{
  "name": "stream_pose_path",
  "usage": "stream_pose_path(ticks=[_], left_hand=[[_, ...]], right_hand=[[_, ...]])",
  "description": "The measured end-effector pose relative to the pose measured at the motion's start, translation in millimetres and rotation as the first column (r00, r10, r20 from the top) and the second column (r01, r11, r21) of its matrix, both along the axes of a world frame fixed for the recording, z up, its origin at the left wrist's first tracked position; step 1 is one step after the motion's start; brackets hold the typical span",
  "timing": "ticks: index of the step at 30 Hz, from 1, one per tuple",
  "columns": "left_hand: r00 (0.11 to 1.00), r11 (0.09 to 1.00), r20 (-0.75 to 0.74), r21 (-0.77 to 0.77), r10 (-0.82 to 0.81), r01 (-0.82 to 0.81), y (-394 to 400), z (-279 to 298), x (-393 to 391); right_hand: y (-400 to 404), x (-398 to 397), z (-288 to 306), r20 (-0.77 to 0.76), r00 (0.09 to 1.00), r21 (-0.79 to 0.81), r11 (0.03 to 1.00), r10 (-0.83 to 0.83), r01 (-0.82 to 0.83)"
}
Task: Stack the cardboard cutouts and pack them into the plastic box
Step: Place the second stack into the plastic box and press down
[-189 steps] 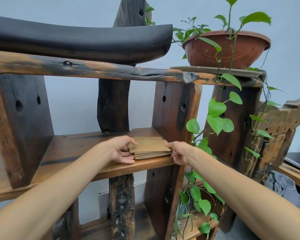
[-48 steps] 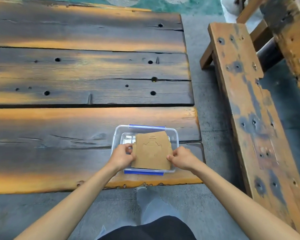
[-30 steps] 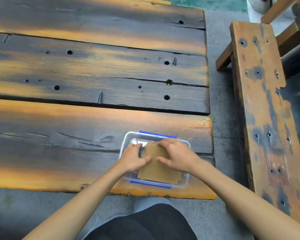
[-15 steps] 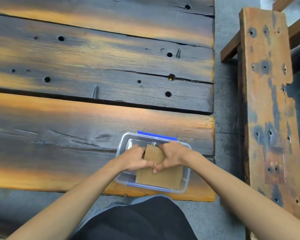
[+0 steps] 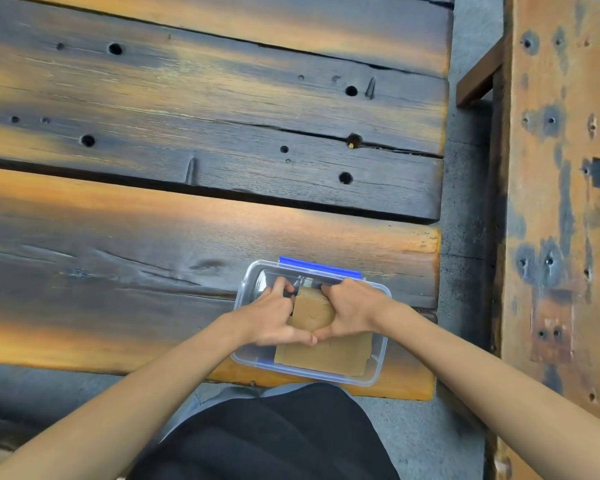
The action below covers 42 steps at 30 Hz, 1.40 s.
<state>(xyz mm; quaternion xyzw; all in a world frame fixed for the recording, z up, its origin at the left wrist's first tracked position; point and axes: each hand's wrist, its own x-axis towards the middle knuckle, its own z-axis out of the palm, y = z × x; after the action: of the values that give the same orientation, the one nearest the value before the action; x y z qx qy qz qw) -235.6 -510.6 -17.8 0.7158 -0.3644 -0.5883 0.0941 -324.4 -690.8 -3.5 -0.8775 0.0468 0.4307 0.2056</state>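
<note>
A clear plastic box (image 5: 246, 292) with blue clips (image 5: 319, 265) sits at the near right corner of a dark wooden table (image 5: 153, 237). A stack of brown cardboard cutouts (image 5: 326, 355) lies inside the box, filling its right and near part. My left hand (image 5: 274, 320) and my right hand (image 5: 354, 310) are both inside the box, pressing down on the stack. Their thumbs meet near the middle and their fingers curl over the stack's far edge. The hands hide the far half of the stack.
A worn orange and black wooden bench (image 5: 555, 202) runs along the right, separated from the table by a strip of grey concrete floor (image 5: 465, 168). My black-clothed lap (image 5: 267, 441) is just below the table's near edge.
The stack was lifted off a shelf earlier and set into the box. In the last second both hands have slid together over the stack and pushed it lower in the box.
</note>
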Motion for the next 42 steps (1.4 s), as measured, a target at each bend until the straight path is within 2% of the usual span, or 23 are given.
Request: stream_pose_path(ticks=[3, 7, 11, 13, 18, 24, 32, 37, 42], left_hand=[[0.999, 0.999, 0.005, -0.007, -0.044, 0.044, -3, 7, 5], [0.997, 0.999, -0.066, 0.014, -0.045, 0.046, -4, 10, 10], [0.997, 0.997, -0.033, 0.029, -0.073, 0.074, -5, 5, 4], [0.997, 0.996, 0.016, 0.033, -0.08, 0.079, -7, 5, -1], [0.993, 0.999, 0.115, 0.032, -0.035, 0.031, -8, 5, -8], [0.983, 0.984, 0.029, -0.019, 0.179, -0.179, -2, 0, -3], [0.996, 0.996, 0.09, 0.089, -0.027, 0.019, -1, 9, -28], [0.996, 0.995, 0.086, 0.095, -0.03, 0.022, 1, 10, -31], [0.993, 0.995, 0.104, 0.088, -0.054, 0.045, 2, 8, -31]], right_hand=[[-3, 4, 3, 0.0, 1.0, 0.067, 0.998, 0.006, -0.006], [-15, 3, 4, -0.026, 0.997, 0.228, 0.971, -0.072, 0.076], [-4, -2, 1, 0.048, 0.996, 0.032, 0.997, 0.07, -0.072], [-1, -5, -2, 0.077, 0.993, -0.016, 0.996, 0.092, -0.091], [-8, -3, -3, 0.068, 0.993, 0.028, 0.995, 0.095, -0.097], [-8, -9, -6, 0.082, 0.997, 0.062, 0.998, 0.002, -0.007], [-1, -7, 1, 0.052, 0.986, 0.023, 0.987, 0.156, -0.157], [-1, -7, 2, 0.082, 0.977, 0.013, 0.98, 0.195, -0.197], [-4, -3, 6, 0.045, 0.973, 0.041, 0.973, 0.226, -0.227]])
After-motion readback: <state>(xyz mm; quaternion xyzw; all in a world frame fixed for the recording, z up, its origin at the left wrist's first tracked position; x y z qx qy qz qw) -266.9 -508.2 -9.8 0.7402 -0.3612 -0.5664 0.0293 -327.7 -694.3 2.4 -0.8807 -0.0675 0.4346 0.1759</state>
